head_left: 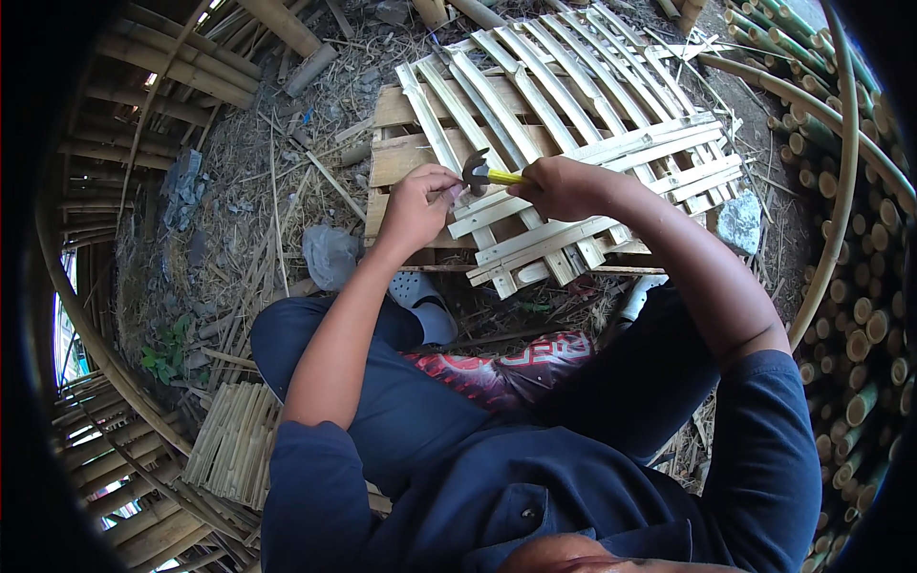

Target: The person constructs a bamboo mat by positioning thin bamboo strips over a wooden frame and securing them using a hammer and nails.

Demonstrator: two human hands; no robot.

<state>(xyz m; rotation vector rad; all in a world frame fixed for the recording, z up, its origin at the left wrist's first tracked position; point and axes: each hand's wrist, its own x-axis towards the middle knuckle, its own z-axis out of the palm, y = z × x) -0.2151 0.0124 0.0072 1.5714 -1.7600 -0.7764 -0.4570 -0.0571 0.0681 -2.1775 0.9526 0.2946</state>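
My right hand [564,187] grips a claw hammer [504,178] by its yellow handle, with the dark head pointing left. Close to the hammer head, my left hand [413,212] has its thumb and fingers pinched together over the left end of a crosswise slat; whatever they hold is too small to make out. Under both hands lies a lattice panel of split bamboo slats [556,235], with long strips running away from me and shorter ones laid across their near ends. The panel rests on wooden boards [394,158].
Cut bamboo poles [857,344] are stacked on the right, behind a bent pole [841,191]. A grey stone [738,223] sits at the panel's right corner. On the left are a clear plastic bag [330,256], a bundle of short slats [229,444] and a bamboo wall [172,67].
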